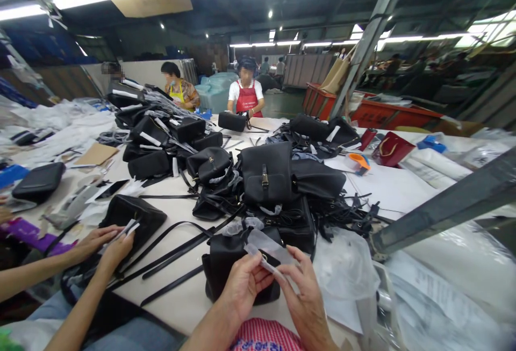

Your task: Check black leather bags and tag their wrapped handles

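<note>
A black bag (220, 267) with a metal ring and black straps lies at the table's near edge in front of me. Over it, my left hand (246, 281) pinches a translucent plastic sheet (270, 243) between thumb and fingers. My right hand (300, 284) grips the same sheet from the other side, its fingertips close to those of the left. The sheet's upper part spreads above the bag's top. Just behind stands a black backpack (266, 173) with a buckled front pocket, partly covering other black bags.
At the left, a co-worker's hands (115, 243) hold white strips over a black bag (135, 222). Piled black bags (161, 130) fill the table's middle. A metal post (443, 206) slants across the right, beside clear plastic bags (344, 265) and an orange tape roll (358, 163).
</note>
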Motion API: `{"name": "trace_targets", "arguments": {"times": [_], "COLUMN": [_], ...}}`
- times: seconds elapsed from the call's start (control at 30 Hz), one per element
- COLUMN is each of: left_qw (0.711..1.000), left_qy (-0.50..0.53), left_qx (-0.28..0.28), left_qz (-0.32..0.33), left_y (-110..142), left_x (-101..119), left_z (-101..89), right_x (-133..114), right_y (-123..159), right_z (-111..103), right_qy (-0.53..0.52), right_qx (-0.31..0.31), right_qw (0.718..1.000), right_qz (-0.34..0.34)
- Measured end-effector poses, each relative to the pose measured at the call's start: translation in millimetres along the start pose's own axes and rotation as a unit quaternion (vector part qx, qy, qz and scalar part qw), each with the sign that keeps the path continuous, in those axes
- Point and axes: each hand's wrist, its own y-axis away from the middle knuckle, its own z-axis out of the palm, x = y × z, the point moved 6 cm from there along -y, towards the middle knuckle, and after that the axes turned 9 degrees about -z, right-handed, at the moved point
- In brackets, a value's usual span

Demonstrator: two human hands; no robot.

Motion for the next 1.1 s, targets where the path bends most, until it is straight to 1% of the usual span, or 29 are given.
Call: {"name": "trace_targets", "arguments": {"times": [0.07,0.13,0.23,0.3,0.43,0.5,0.63,0.67,0.73,0.83,1.0,1.1], "left_qw": [1.0,1.0,1.0,0.999,0.999,0.999,0.996,0.995,0.995,0.996,0.996,0.995], "left_qy": [-0.003,-0.011,-0.023,-0.031,-0.029,-0.026,-0.066,-0.077,-0.087,-0.077,-0.073,-0.088], "left_qx": [-0.009,-0.014,-0.013,-0.009,0.001,-0.005,-0.045,-0.042,-0.02,0.016,0.032,0.028], "left_qz": [0.0,0.003,0.01,0.012,0.022,0.025,0.034,0.036,0.037,0.033,0.03,0.034], "left_y": [0,-1,-2,-1,2,4,9,10,10,8,5,5], "left_x": [0,1,0,0,2,3,5,4,3,0,-4,-3], "left_z": [-0.9,-2.3,-4.9,-6.2,-6.9,-5.4,1.1,0.9,-2.6,-9.2,-12.8,-12.0], "right_x": [13,26,35,32,19,17,21,22,22,24,26,24], "right_y": [1,4,8,7,3,3,6,7,9,15,27,30], "right_z": [2,5,8,8,5,5,12,13,14,16,15,14], "right_qy": [-0.061,-0.118,-0.163,-0.16,-0.132,-0.132,-0.153,-0.157,-0.163,-0.175,-0.197,-0.225], "right_qx": [0.011,0.002,-0.003,-0.001,0.006,0.006,-0.022,-0.021,-0.02,-0.029,-0.039,-0.018], "right_qw": [0.995,0.982,0.967,0.967,0.98,0.981,0.975,0.974,0.973,0.966,0.958,0.951], "right_qz": [0.081,0.146,0.198,0.198,0.147,0.14,0.159,0.159,0.162,0.187,0.206,0.211]}}
